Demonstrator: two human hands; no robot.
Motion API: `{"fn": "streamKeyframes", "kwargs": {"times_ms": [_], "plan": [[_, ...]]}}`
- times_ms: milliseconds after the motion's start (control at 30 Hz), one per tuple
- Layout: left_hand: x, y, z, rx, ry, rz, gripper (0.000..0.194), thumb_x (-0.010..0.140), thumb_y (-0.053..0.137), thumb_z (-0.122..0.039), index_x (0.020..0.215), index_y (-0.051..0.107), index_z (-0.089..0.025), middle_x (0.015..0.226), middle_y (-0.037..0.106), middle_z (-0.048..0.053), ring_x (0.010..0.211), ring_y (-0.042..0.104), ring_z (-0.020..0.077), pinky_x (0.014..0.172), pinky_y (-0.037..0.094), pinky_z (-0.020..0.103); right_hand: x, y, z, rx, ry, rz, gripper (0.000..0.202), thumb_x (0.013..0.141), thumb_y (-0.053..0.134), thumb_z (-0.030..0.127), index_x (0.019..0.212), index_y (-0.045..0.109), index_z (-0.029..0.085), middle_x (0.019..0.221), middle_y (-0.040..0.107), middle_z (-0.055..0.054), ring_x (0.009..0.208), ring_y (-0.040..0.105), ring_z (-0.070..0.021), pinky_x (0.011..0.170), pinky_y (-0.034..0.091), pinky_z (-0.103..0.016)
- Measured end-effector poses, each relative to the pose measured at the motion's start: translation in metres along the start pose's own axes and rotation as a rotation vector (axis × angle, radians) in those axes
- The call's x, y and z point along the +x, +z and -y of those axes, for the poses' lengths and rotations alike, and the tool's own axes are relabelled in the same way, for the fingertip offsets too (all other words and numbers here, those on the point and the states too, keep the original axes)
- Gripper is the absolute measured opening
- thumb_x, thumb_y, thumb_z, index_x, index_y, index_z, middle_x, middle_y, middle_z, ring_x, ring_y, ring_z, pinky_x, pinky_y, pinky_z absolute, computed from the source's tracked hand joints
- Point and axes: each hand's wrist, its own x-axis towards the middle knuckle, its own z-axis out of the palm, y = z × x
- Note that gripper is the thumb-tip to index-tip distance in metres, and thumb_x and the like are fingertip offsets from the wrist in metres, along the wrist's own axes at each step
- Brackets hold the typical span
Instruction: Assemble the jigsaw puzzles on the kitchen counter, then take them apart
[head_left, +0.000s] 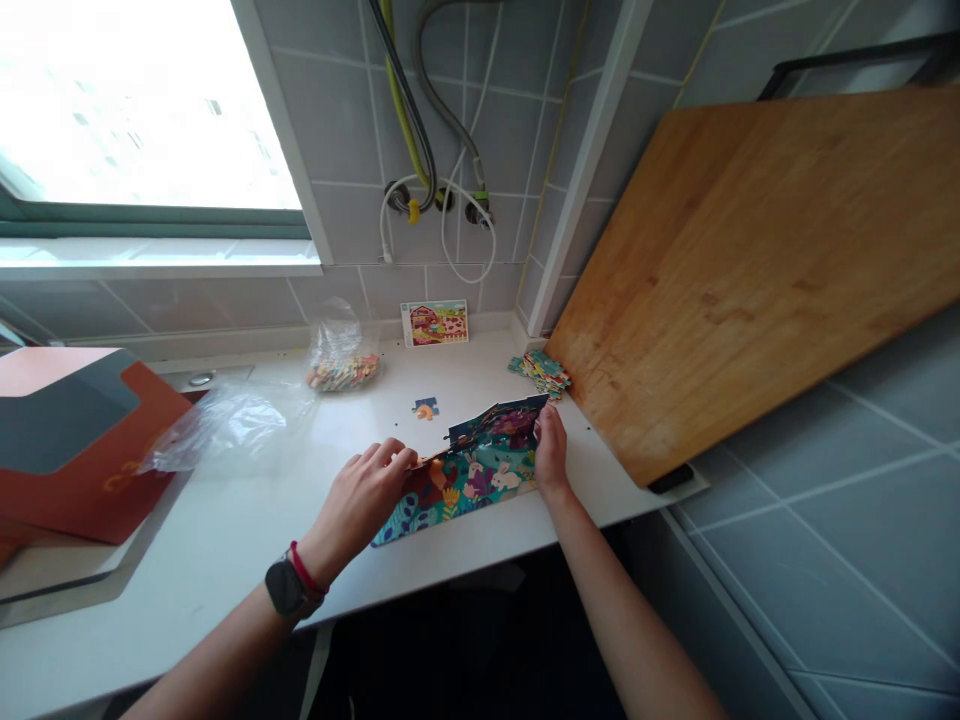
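Note:
A joined jigsaw puzzle with rabbits and plants on a teal ground lies at the counter's front edge. Its far part is bent up and stands tilted, dark blue and purple on the side I see. My left hand is closed on the puzzle's left side, fingertips partly hidden. At the right end, my right hand grips the raised part between thumb and fingers. Just beyond the puzzle sits a loose puzzle piece, blue with an orange shape. A heap of puzzle pieces rests near the wooden board.
A clear bag of pieces and a crumpled plastic bag lie on the white counter. Against the wall leans a picture card. An orange and grey box stands left; a large wooden board leans at right.

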Motion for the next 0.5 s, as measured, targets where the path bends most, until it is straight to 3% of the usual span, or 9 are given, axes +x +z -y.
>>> {"fn": "streamKeyframes", "kwargs": {"times_ms": [133,233,367,500], "plan": [[0.002,0.001,0.003,-0.064,-0.020,-0.027,0.015,0.102,0.053,-0.018,0.107,0.067,-0.023,0.109,0.071,0.010,0.093,0.069,0.0260,0.078,0.051,0.036,-0.011,0.000,0.001,0.065,-0.014,0.021,0.048,0.089,0.063,0.059,0.119,0.060,0.022,0.115,0.071,-0.008,0.107,0.066,-0.0251,0.096,0.053,-0.039],[0.008,-0.004,0.006,-0.095,-0.056,0.048,0.018,0.099,0.056,-0.020,0.112,0.068,-0.022,0.108,0.074,0.011,0.095,0.072,0.0290,0.080,0.053,0.038,-0.014,0.001,-0.002,0.097,0.004,0.039,0.061,0.084,0.072,0.057,0.130,0.055,0.021,0.122,0.071,-0.012,0.111,0.068,-0.0270,0.098,0.055,-0.041],[0.011,-0.010,0.009,-0.145,-0.133,0.170,0.036,0.092,0.055,-0.015,0.125,0.065,-0.025,0.115,0.078,0.011,0.093,0.076,0.0307,0.076,0.054,0.037,-0.015,0.000,-0.009,0.084,0.013,0.027,0.056,0.084,0.074,0.058,0.121,0.057,0.019,0.112,0.072,-0.011,0.101,0.070,-0.0267,0.089,0.058,-0.041],[0.011,-0.010,0.018,-0.250,-0.183,0.100,0.027,0.091,0.056,-0.019,0.112,0.070,-0.026,0.107,0.080,0.010,0.092,0.076,0.0299,0.075,0.055,0.036,-0.013,0.000,-0.012,0.043,-0.007,0.003,0.057,0.081,0.075,0.058,0.119,0.058,0.019,0.110,0.072,-0.011,0.101,0.070,-0.0271,0.088,0.059,-0.041]]}}
